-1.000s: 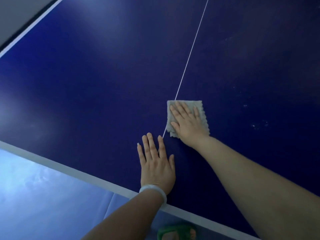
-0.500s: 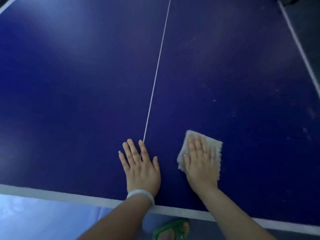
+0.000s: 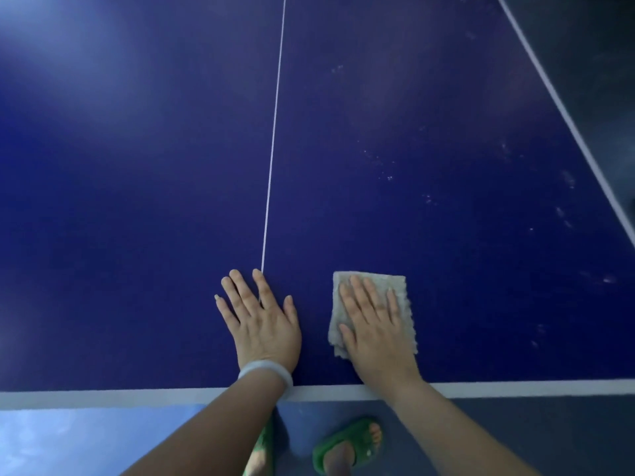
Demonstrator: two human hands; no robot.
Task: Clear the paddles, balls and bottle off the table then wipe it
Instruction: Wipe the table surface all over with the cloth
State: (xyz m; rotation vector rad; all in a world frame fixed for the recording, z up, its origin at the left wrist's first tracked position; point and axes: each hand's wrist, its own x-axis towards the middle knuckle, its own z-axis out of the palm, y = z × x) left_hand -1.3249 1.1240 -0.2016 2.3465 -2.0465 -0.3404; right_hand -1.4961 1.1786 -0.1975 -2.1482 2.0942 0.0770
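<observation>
Right hand (image 3: 376,322), fingers straight, presses a grey cloth (image 3: 395,286) flat on the blue table (image 3: 429,139) at lower centre-right of the frame, while the left hand (image 3: 261,319), fingers spread, rests flat just beside it on the white centre line (image 3: 273,149).

Left hand (image 3: 263,326) flat on the surface (image 3: 137,201) near its near edge, cloth (image 3: 403,297) just right of it, under right hand (image 3: 376,326)

Blue table (image 3: 137,201) carries a grey cloth (image 3: 402,293).
</observation>
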